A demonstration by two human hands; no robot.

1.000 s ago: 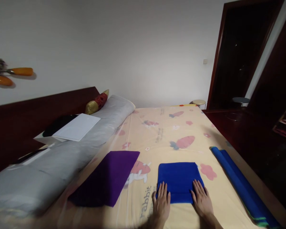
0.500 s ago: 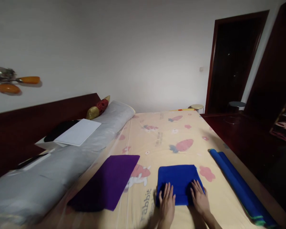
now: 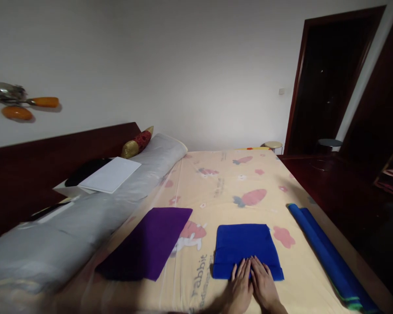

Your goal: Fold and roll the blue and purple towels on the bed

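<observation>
Bedsheet of pale yellow fabric printed with pink carrots, flowers and grey lettering [image 3: 222, 192], seen from the head, with three pieces of cloth laid upon it. Low in the view, right of centre, lies a deep blue cloth folded into a flat, roughly square panel [image 3: 244, 240]; a narrow strip along its near edge is set off by a crease and juts out slightly at the right corner. The left hand [image 3: 241, 285] and the right hand [image 3: 264, 282] rest palm down at the middle of this near edge, side by side and close together, fingertips pointing away from the wearer. The grip of each hand is laid out flat, fingers extended over the fabric; the thumbs are too small to make out clearly.

To the left, apart from the blue panel, lies a purple cloth in a flat, four-sided shape [image 3: 157, 240], its left part in shadow. To the right, near the bed's edge, lies a long bright-blue roll of fabric with green trim at its near end [image 3: 325, 257].

Along the left side runs a long grey bolster with a glossy surface [image 3: 81, 231], bearing part of a flat white rectangular board [image 3: 111, 174]. At its far end, beside a dark red-brown headboard [image 3: 52, 152], lies a red cushion with gold ends [image 3: 138, 143].
</observation>
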